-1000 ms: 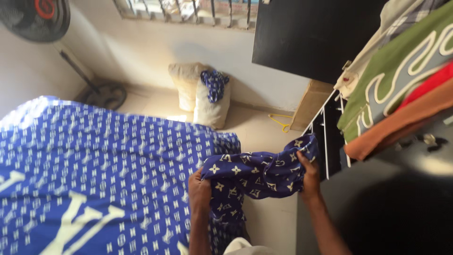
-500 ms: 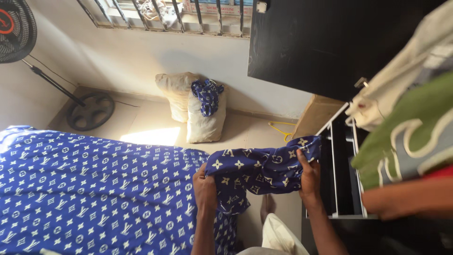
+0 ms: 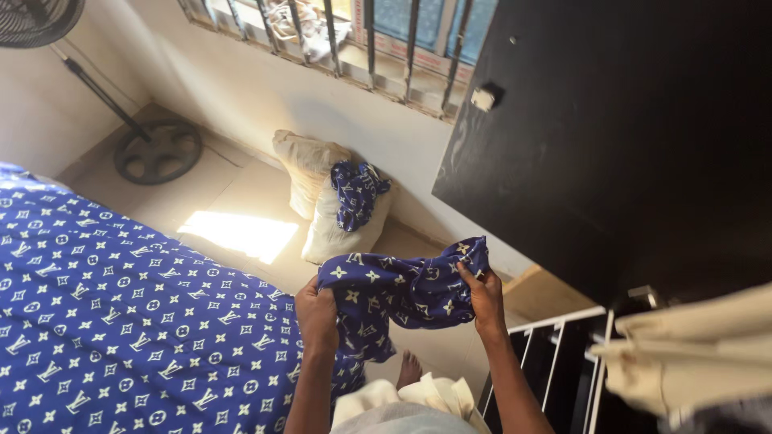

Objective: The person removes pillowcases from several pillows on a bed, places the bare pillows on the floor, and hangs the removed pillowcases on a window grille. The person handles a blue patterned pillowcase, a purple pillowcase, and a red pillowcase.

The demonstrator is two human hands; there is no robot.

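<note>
Your left hand and right hand hold a soft, thin blue cloth, matt and crumpled, printed with small white motifs. The bed cover beside you looks like the same matt printed fabric, lying smoother. Against the wall, two sacks look like coarse woven material, off-white and dull, with another piece of the blue printed cloth draped on them. The floor is smooth and pale, with a slight sheen where sunlight falls. The window bars are dark painted metal. The wardrobe door is black, smooth and matt. The fan base looks like dark metal or plastic; which one is unclear.
</note>
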